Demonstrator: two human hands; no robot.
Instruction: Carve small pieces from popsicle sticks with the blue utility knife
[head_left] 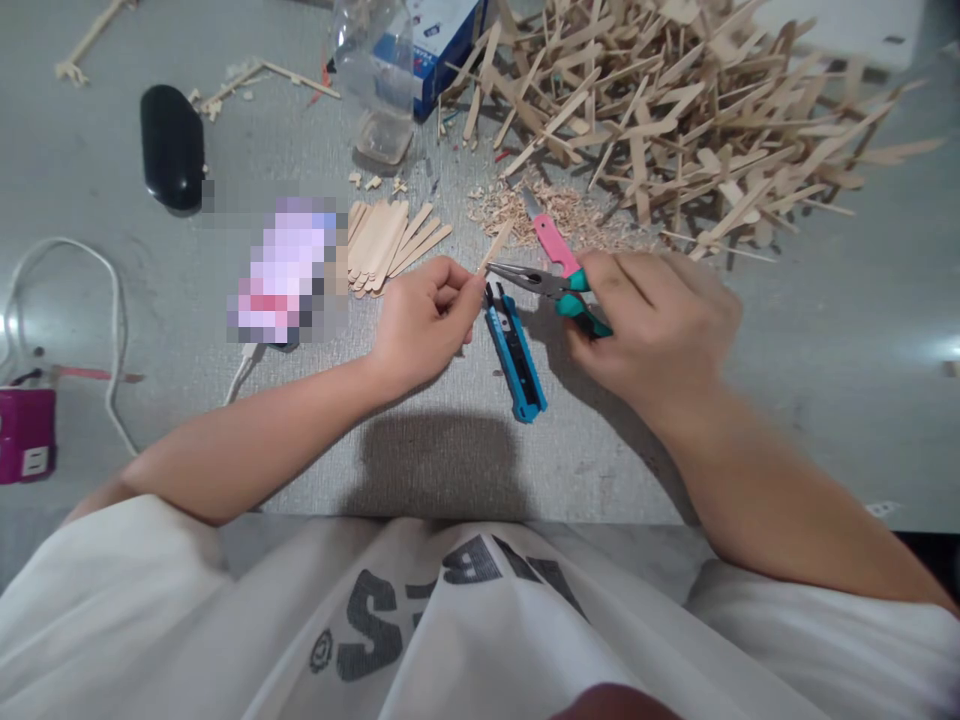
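- White shirt (262,610) is showing a legible dark "S" nearer than the blue cutter (519,360).
- Pile of wooden sticks (675,110) is sprawling beyond the cutter.
- Right hand (652,310) is angling in from the cutter's right, grip wrapping green-handled pliers (551,285).
- Left hand (431,320) is curling at the cutter's left, grip pinching one stick (495,245).
- That stick is meeting the pliers' tips just beyond the cutter.

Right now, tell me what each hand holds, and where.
Left hand: flat wooden stick, near its lower end. Right hand: green-handled metal pliers, by the handles.
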